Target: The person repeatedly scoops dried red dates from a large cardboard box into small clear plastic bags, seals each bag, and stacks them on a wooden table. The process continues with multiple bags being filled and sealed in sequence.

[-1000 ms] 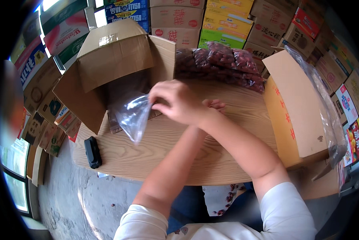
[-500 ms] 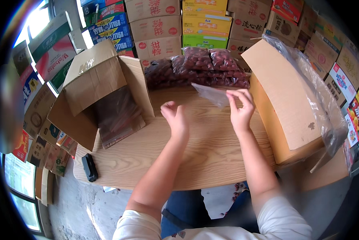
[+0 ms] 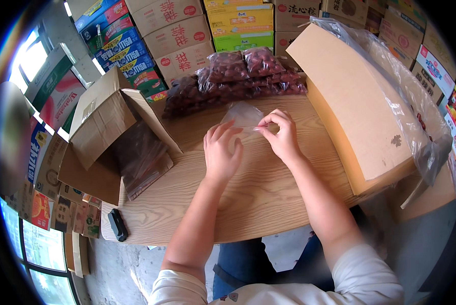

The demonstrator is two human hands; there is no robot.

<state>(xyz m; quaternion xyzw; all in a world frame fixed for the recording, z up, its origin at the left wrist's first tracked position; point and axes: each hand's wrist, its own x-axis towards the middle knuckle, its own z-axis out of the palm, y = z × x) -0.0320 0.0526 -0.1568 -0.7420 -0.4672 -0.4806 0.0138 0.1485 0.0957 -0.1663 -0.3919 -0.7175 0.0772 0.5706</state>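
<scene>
A clear, flat plastic bag (image 3: 243, 114) is held over the middle of the table, in front of the bagged dates. My right hand (image 3: 280, 135) pinches its near edge at the right between thumb and fingertips. Beside the bag's left near corner is my left hand (image 3: 222, 153), its fingers stretched and its thumb apart. Whether those fingertips touch the plastic I cannot tell. Filled bags of dark red dates (image 3: 228, 68) are stacked at the table's far side. To the left, an open cardboard box (image 3: 98, 122) lies on its side with a stack of clear plastic bags (image 3: 141, 152) inside.
A large cardboard box (image 3: 355, 107) lined with clear plastic stands at the right of the wooden table (image 3: 268, 203). A small black object (image 3: 118, 224) lies near the left front edge. Stacked cartons (image 3: 180, 38) line the back and both sides.
My right hand has brought the plastic bag left and toward the middle. My left hand has come up to the bag and its fingers have spread. The view has shifted slightly.
</scene>
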